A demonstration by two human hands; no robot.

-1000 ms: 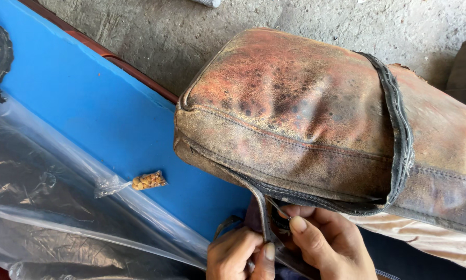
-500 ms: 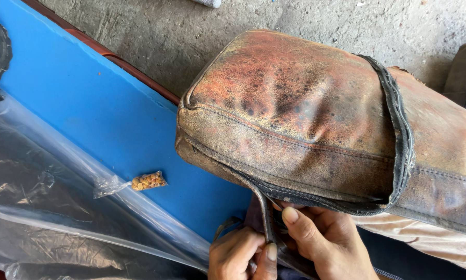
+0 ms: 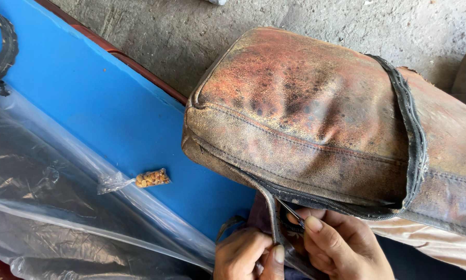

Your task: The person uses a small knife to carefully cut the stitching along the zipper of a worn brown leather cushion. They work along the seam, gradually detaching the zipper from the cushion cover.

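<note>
A worn, cracked brown leather bag (image 3: 316, 119) fills the space just above both hands, its zipper edge nearest the fingers. Left of the hands lie a blue board (image 3: 98, 114), crumpled clear plastic sheeting (image 3: 51, 207) and a small packet of yellowish bits (image 3: 151, 178). Nothing blocks the hands. The left hand (image 3: 246, 256) pinches a dark strap (image 3: 274, 223) hanging from the bag. The right hand (image 3: 341, 249) is curled, thumb and forefinger gripping a thin metal needle (image 3: 291, 211) against the strap.

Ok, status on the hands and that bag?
Left hand pinching the strap. Right hand holding thin needle at the worn leather bag zipper seam. Nothing in the way.
</note>
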